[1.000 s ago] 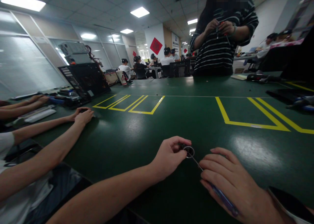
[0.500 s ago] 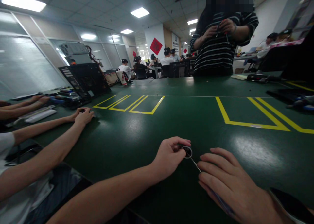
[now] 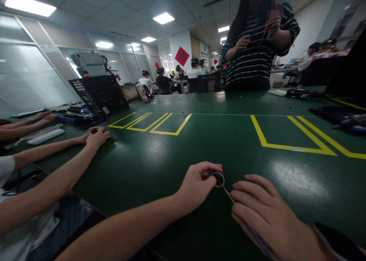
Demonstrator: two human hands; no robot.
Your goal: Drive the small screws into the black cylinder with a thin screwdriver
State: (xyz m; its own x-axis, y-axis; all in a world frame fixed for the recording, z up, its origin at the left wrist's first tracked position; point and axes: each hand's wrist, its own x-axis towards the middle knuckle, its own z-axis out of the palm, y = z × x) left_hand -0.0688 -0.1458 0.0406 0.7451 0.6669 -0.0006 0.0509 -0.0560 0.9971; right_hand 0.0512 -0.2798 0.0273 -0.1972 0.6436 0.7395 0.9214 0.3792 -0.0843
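My left hand (image 3: 198,183) is closed around a small round dark part with a silvery rim (image 3: 219,179), held just above the green table. Its far side is hidden by my fingers. My right hand (image 3: 265,211) grips a screwdriver (image 3: 227,192) whose thin metal shaft points up and left. The shaft's tip meets the inside of the ringed part; exactly what it touches is too small to make out. Most of the screwdriver's bluish, see-through handle lies hidden under my right palm.
Yellow tape outlines (image 3: 164,133) mark the green table (image 3: 137,177). On the left, a neighbour's hands (image 3: 97,136) hold something dark near an opened computer case (image 3: 98,95). A person in a striped top (image 3: 248,63) stands across the table, holding a red-handled tool. Cables and tools (image 3: 304,92) lie at the right.
My hands keep nearly the same pose, with the shaft still in the ringed part. Across the table, the standing person's hands have parted, one rising with the red-handled tool.
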